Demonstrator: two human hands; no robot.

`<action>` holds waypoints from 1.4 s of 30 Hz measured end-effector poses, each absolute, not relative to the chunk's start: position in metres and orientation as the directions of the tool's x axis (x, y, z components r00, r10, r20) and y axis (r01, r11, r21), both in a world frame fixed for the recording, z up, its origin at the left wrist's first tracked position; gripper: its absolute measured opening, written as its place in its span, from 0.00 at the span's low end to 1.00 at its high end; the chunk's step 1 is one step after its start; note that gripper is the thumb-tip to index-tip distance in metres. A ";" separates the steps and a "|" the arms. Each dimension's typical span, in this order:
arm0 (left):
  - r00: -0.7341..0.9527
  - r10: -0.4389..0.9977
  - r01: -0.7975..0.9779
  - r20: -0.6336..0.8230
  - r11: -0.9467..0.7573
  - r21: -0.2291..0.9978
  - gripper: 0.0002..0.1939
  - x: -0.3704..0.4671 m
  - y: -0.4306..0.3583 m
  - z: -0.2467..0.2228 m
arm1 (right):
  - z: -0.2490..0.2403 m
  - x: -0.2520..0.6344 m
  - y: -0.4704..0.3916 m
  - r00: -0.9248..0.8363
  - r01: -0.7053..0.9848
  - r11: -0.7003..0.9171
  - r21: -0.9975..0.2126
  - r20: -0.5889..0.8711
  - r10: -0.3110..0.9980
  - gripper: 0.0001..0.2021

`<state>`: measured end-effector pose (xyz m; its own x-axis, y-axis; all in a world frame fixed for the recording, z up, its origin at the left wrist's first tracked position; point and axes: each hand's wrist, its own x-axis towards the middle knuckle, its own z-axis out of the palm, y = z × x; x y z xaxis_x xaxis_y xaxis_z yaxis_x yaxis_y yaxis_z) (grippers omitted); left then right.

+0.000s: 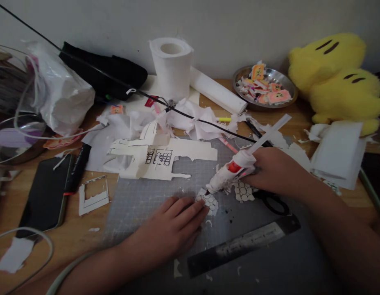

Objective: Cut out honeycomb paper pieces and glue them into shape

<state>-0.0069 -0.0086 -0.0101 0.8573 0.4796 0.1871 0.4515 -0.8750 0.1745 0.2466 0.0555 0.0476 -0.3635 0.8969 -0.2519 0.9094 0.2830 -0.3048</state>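
Note:
My right hand (270, 170) is wrapped round a glue gun (231, 170), which looks bound in white paper or tape. A translucent glue stick (272, 129) juts from its back end. The dark nozzle points down and meets, or nearly meets, a small paper cutout with a round-cell pattern (212, 205). With fingers stretched out, my left hand (180, 221) lies flat, its fingertips pressing that cutout onto the grey cutting mat (141, 221). A second patterned cutout (243, 191) lies below my right hand, beside black-handled scissors (274, 203) that are partly covered.
A metal ruler (245, 243) lies on the mat's near part. Beyond my hands are a cut paper shape (190, 149), crumpled scraps and a paper roll (171, 67). A black cable (202, 121) crosses above them. At left are a phone (45, 192) and marker (78, 170); yellow plush toys (340, 82) sit right.

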 end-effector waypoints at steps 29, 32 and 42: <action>0.859 0.485 0.460 0.164 -0.872 0.166 0.16 -0.009 -0.012 -0.013 | 0.036 0.247 0.058 -0.217 0.892 0.124 -0.435 -0.170 0.961 0.06; 0.853 0.494 0.471 0.166 -0.867 0.162 0.16 -0.008 -0.013 -0.013 | 0.033 0.246 0.061 -0.081 0.865 -0.009 -0.501 -0.156 0.985 0.08; 0.857 0.489 0.469 0.162 -0.871 0.147 0.17 -0.007 -0.014 -0.007 | 0.024 0.238 0.066 -0.013 0.675 -0.155 -0.722 -0.222 0.975 0.15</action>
<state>-0.0073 -0.0143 -0.0071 0.8572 0.4888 0.1622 0.4690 -0.8710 0.1465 0.2382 0.0660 0.0244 -0.0134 0.9749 -0.2224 0.6747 -0.1553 -0.7216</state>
